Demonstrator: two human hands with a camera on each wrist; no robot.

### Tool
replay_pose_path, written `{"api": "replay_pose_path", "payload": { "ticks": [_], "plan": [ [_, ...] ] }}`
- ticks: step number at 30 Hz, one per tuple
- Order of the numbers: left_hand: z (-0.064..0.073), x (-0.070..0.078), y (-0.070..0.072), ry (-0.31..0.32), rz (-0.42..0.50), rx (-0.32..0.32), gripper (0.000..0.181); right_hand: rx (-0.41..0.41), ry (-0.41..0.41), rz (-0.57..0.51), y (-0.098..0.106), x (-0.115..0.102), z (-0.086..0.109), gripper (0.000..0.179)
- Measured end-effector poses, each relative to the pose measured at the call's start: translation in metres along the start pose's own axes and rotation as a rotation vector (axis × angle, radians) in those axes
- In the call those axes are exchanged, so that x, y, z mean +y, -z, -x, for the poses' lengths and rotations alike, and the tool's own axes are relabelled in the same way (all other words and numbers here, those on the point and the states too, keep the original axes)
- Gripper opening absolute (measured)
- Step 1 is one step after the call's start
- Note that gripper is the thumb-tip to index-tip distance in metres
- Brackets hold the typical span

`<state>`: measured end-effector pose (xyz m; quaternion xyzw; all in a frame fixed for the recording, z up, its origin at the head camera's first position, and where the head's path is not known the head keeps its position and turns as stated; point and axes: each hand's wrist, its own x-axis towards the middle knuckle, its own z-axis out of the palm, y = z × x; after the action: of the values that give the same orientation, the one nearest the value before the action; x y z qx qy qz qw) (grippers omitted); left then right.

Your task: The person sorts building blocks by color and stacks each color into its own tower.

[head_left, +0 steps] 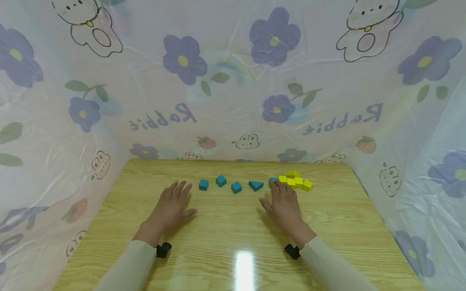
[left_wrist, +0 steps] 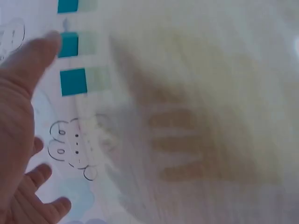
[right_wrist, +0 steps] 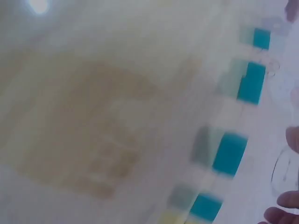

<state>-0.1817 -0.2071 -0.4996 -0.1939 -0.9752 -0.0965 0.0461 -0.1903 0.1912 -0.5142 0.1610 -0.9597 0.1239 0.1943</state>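
My left hand (head_left: 170, 205) hovers over the table with fingers spread and nothing in it. The nearest thing to it is a blue cube (head_left: 204, 185), just right of the fingertips. Two more blue cubes, one set farther back (head_left: 221, 180) and one closer (head_left: 236, 187), lie to its right, followed by a blue triangular block (head_left: 256, 185). My right hand (head_left: 284, 205) is also empty, its fingers extended just in front of another blue cube (head_left: 272, 180), which they partly cover. Blue blocks (left_wrist: 73, 82) show beside the thumb in the left wrist view, and fingertips (right_wrist: 281, 215) edge into the right wrist view.
Several yellow cubes (head_left: 298, 182) cluster beyond the right hand, with a yellow triangular block (head_left: 292, 173) behind them. Around the wooden table (head_left: 225, 226) hangs a patterned plastic sheet (head_left: 225, 121) at the back and both sides. Light glares off the table's near middle.
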Motion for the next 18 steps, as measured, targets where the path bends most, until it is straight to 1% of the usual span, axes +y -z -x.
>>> {"api": "replay_pose_path", "payload": {
  "ticks": [2, 5, 8, 10, 13, 15, 18],
  "plan": [
    [-0.005, -0.003, 0.001, -0.024, -0.003, 0.036, 0.084, 0.051, 0.049, -0.017, -0.007, -0.014, -0.013, 0.067],
    [-0.014, -0.006, 0.000, -0.039, -0.010, 0.093, 0.077, 0.054, 0.097, -0.050, -0.019, -0.039, -0.032, 0.059],
    [-0.024, -0.008, -0.003, -0.018, 0.017, 0.108, 0.072, 0.050, 0.155, -0.036, -0.034, -0.064, -0.050, 0.051],
    [-0.031, -0.008, -0.005, 0.019, 0.054, 0.088, 0.069, 0.048, 0.192, -0.007, -0.043, -0.079, -0.061, 0.045],
    [-0.039, -0.007, -0.007, 0.073, 0.107, 0.054, 0.065, 0.028, 0.218, 0.030, -0.056, -0.099, -0.076, 0.035],
    [-0.044, -0.007, -0.009, 0.096, 0.128, 0.039, 0.063, -0.009, 0.215, 0.057, -0.063, -0.111, -0.084, 0.034],
    [-0.051, -0.009, -0.013, 0.114, 0.127, 0.025, 0.062, -0.077, 0.205, 0.097, -0.071, -0.125, -0.092, 0.035]
  ]
}}
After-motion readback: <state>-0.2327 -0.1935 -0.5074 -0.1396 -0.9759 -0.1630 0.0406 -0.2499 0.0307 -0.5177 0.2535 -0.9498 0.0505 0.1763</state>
